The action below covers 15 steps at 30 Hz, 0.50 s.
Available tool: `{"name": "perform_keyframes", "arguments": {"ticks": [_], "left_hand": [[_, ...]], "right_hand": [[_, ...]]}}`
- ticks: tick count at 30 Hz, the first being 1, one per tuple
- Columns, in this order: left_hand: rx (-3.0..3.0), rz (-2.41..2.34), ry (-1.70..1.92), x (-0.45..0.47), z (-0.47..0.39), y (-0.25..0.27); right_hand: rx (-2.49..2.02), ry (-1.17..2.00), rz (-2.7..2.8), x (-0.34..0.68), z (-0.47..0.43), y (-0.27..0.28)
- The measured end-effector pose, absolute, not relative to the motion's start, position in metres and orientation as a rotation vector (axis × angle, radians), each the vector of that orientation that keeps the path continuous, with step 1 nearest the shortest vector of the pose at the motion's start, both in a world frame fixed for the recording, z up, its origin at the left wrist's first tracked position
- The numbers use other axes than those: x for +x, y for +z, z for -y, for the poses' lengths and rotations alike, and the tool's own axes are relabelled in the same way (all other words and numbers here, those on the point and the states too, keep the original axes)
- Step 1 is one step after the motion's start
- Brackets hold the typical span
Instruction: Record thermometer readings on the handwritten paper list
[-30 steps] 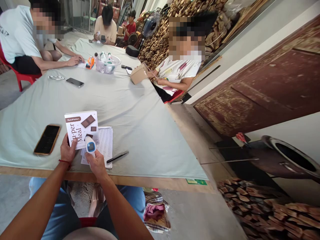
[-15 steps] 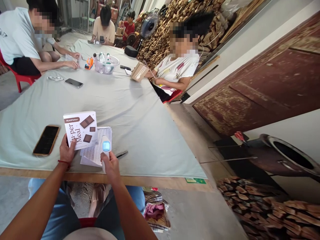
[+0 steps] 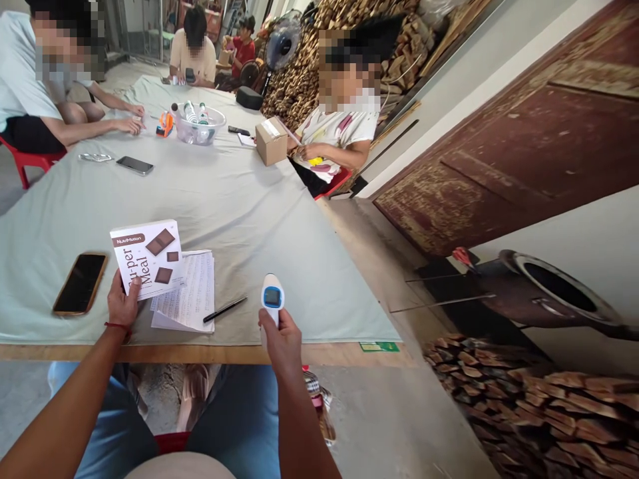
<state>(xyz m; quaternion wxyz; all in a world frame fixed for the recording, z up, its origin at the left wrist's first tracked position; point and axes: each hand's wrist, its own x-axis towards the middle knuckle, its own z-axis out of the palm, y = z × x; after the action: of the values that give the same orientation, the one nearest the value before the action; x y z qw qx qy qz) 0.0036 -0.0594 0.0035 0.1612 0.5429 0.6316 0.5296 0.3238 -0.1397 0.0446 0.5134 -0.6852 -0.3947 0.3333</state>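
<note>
Near the table's front edge, my left hand (image 3: pixel 123 303) grips a white box (image 3: pixel 150 263) printed with brown squares and the words "NutriMotion" and "Meal". Its thumb lies across the lower front of the box. My right hand (image 3: pixel 283 339) is closed around the handle of a white infrared thermometer (image 3: pixel 272 293), whose blue-framed screen faces up at me. Between the hands lie handwritten sheets of paper (image 3: pixel 192 299), partly covered by the box. A black pen (image 3: pixel 224 310) rests across their right edge.
A phone (image 3: pixel 80 283) lies left of my left hand on the cloth-covered table (image 3: pixel 239 219). Farther off are another phone (image 3: pixel 134 165), a clear basin (image 3: pixel 210 133) of bottles, an orange tape dispenser (image 3: pixel 164 125) and a cardboard box (image 3: pixel 272 142). Several people sit around the table.
My right hand has carried the thermometer rightward, away from the papers and box; its screen has dimmed. The person on the right has set the cardboard box upright on the table.
</note>
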Motion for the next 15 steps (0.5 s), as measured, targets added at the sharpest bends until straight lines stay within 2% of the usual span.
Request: {"name": "perform_keyframes", "arguments": {"ticks": [3, 9, 15], "left_hand": [[1.545, -1.801, 1.524, 0.004, 0.059, 0.004], [1.539, -1.801, 1.520, 0.004, 0.059, 0.003], [1.557, -1.774, 1.532, 0.004, 0.059, 0.002]], "right_hand": [[-1.812, 0.703, 1.024, 0.338, 0.126, 0.033], [-2.435, 0.420, 1.392, 0.357, 0.098, 0.015], [-2.523, 0.092, 1.498, 0.353, 0.099, 0.000]]}}
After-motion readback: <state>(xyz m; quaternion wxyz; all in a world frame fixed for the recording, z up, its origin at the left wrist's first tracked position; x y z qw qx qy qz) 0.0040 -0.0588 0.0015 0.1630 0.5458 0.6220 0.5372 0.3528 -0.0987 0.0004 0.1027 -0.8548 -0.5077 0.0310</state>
